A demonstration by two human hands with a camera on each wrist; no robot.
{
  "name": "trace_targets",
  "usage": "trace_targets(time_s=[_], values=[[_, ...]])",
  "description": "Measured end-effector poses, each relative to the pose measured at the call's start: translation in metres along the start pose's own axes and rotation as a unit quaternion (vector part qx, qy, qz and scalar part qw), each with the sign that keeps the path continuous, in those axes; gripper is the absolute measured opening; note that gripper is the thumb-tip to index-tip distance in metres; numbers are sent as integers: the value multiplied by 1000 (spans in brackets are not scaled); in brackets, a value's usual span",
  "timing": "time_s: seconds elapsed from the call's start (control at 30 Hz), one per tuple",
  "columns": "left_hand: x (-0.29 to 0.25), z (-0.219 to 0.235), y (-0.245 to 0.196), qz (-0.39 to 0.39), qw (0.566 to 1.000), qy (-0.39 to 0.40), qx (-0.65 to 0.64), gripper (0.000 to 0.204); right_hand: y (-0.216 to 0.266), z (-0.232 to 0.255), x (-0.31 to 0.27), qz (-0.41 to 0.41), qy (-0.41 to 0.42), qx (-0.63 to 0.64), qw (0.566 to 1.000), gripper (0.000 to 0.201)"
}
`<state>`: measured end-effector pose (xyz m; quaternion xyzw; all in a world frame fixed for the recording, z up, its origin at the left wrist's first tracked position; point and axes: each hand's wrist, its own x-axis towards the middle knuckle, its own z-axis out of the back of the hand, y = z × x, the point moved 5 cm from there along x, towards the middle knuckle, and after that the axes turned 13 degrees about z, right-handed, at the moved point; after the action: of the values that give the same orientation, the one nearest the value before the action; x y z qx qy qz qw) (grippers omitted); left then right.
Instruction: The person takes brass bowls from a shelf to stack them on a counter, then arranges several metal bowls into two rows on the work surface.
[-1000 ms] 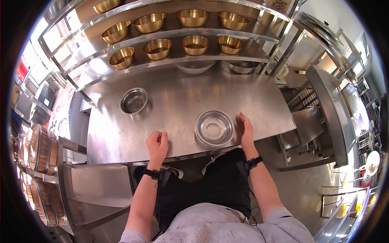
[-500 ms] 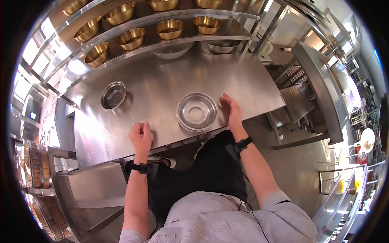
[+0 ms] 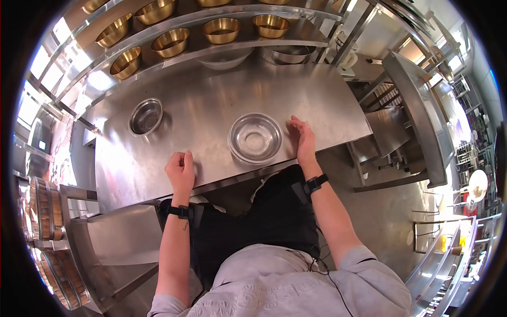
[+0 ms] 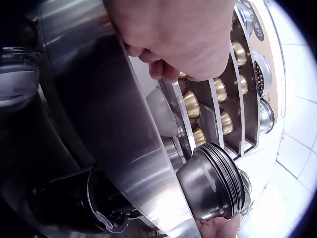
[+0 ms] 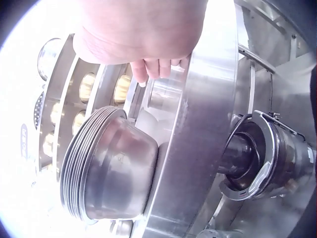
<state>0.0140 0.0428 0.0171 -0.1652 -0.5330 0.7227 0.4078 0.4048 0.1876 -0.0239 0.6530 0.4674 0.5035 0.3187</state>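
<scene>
A stack of nested steel bowls [image 3: 256, 138] sits near the table's front edge; several rims show in the right wrist view, where the stack [image 5: 121, 173] stands beside the hand. My right hand [image 3: 305, 141] rests on its side at the table edge, just right of the stack, fingers loosely bent and holding nothing. To the left of the stack, my left hand [image 3: 180, 171] lies at the front edge with its fingers loosely curled in and nothing in them. Farther back on the left stands another steel bowl [image 3: 146, 117], away from both hands.
A rack over the back of the steel table [image 3: 195, 100] carries several brass-coloured bowls [image 3: 222, 30]. Beneath its lowest shelf stand a whitish bowl [image 3: 224, 61] and a wide steel pan [image 3: 288, 54]. Wooden buckets [image 3: 46, 208] are at the far left, a metal frame to the right.
The head view has shifted, so the table and rack appear farther up and left. Both hands and the bowls keep about the same places on the table.
</scene>
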Motion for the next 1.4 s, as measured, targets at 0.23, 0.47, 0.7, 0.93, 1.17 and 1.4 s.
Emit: trace_targets(time_s=[0.23, 0.47, 0.7, 0.93, 1.17, 1.4], values=[[3, -1, 9, 35, 999, -2, -8, 31, 4, 1, 2, 18, -3, 6, 1000, 56], [7, -4, 17, 53, 998, -6, -22, 31, 6, 2, 1, 14, -11, -1, 1000, 56], [8, -2, 14, 67, 998, -6, -19, 31, 3, 3, 1, 20, -21, -1, 1000, 56], [8, -2, 16, 65, 998, 10, 1, 29, 5, 3, -1, 12, -19, -23, 999, 55], [-1, -14, -29, 122, 981, 132, -68, 31, 55, -24, -5, 130, 80, -210, 966, 39], [-41, -45, -118, -77, 966, 239, 55, 69, 100, -77, -38, 122, 240, -376, 886, 68]])
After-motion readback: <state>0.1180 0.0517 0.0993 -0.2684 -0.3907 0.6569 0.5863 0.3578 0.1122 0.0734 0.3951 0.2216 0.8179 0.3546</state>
